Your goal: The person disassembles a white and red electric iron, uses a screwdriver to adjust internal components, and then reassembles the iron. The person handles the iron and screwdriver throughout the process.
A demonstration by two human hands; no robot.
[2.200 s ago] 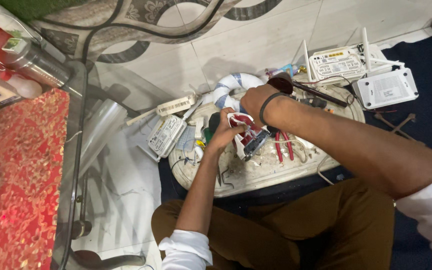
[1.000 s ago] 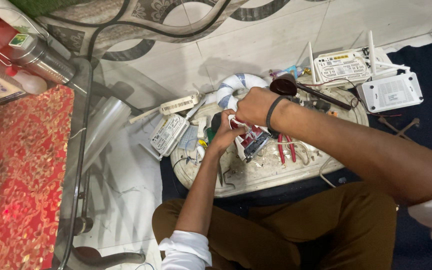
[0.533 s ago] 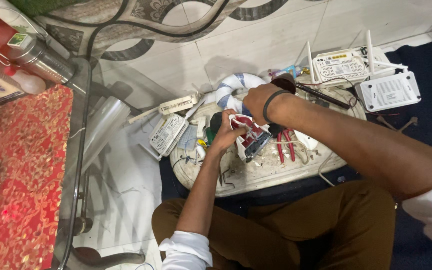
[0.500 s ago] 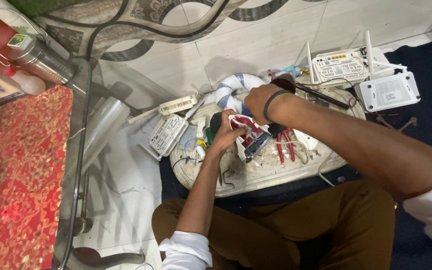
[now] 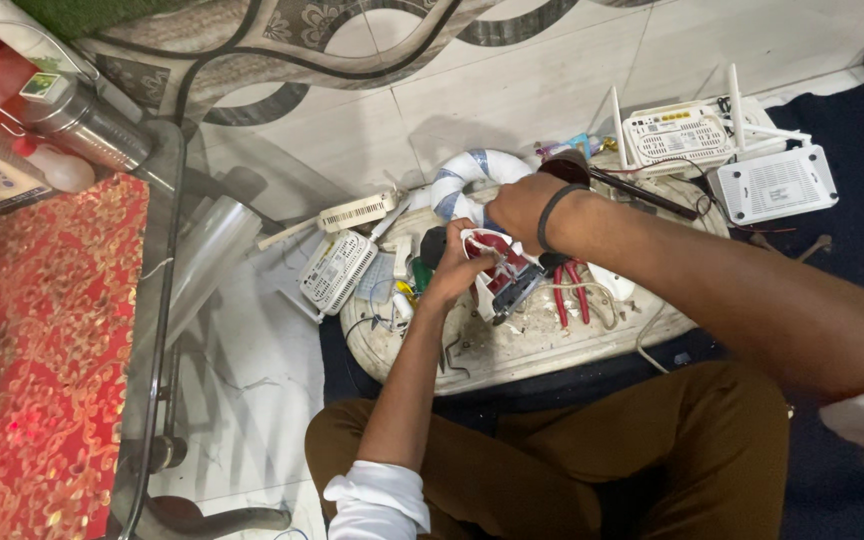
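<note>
My left hand grips a small red and white electronic device with an exposed circuit board, held over a round white tray on my lap. My right hand, with a black band on the wrist, presses down on the top of the same device, fingers curled around it. White wire loops out of the device between both hands. Whether the right hand holds a tool I cannot tell.
Red-handled pliers lie on the tray beside the device. White routers with antennas and a flat white box sit at the back right. More router cases lie to the left. A glass table with red cloth stands at the left.
The hands stay on the device; my right hand has shifted slightly over its top and the device has tilted a little. The view has drifted slightly.
</note>
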